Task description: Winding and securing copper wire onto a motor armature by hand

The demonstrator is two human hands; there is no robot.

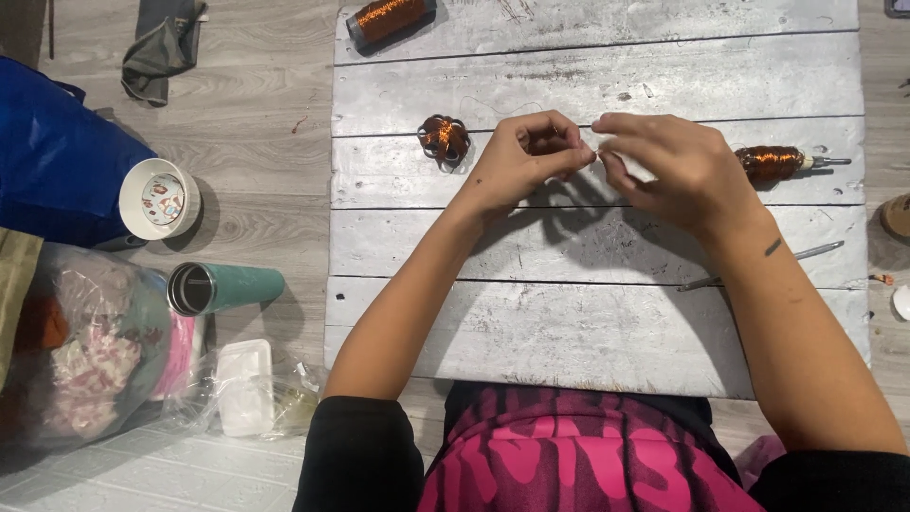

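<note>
On the whitewashed plank surface [588, 322] a barely visible thin wire [590, 152] is pinched between the left hand [531, 156] and right hand [673, 166], fingertips clenched on it, and should probably be kept taut, copper coil [444, 138] lying just left.

Packaging | clear plastic bag holding a white rectangular tray [248, 389], floor, 8 o'clock | large clear plastic bag of mixed pink-white material [81, 351], 9 o'clock | labels, signs, screens: none legible
</note>
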